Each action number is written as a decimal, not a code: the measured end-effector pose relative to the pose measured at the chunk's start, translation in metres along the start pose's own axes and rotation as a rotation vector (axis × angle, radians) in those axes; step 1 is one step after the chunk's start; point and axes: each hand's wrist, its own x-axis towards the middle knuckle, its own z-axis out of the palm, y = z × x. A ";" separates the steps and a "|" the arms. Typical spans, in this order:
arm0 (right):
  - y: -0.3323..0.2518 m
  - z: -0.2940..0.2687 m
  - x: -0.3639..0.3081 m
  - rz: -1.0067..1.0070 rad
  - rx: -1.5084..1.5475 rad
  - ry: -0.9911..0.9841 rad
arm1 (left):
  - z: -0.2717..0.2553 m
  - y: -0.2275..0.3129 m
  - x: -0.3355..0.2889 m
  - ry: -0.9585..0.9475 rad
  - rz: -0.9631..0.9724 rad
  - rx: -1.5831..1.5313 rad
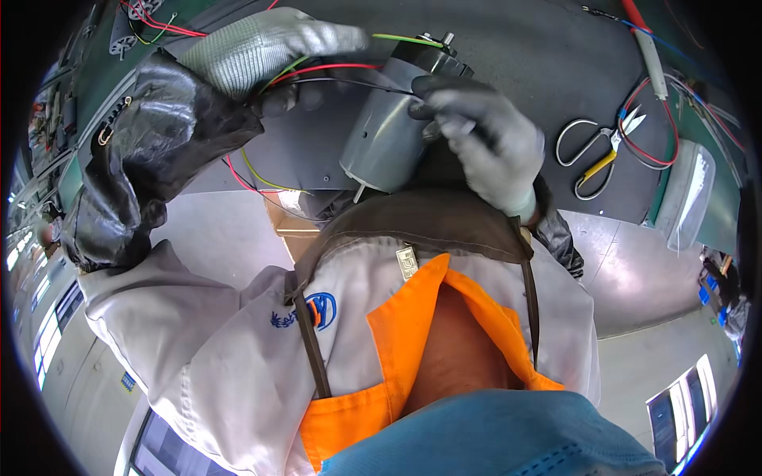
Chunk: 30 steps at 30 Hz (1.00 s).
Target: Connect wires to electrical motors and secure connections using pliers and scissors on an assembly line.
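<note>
A dark grey cylindrical motor [373, 131] lies on the dark work surface in front of me, its shaft end pointing away. From it run a yellow-green wire [397, 37], a red wire [337, 68] and a black wire [349, 80]. My left hand [270, 49], in a grey glove, is closed around these wires to the left of the motor; their loose ends hang out below it. Over the motor's right side, my gloved right hand [488, 139] pinches the black wire between dark fingertips. Its fingers partly hide the motor's casing.
Scissors [605, 155] with one yellow-wrapped handle lie at the right, next to a loop of red wire [677, 135]. A grey-white stick-like tool [649, 51] and a pale plastic piece [689, 194] are farther right. Motor parts [123, 44] with wires sit at the far left.
</note>
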 end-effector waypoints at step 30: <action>-0.001 -0.010 0.052 0.416 0.779 0.262 | 0.065 -0.031 0.058 0.309 0.551 -0.454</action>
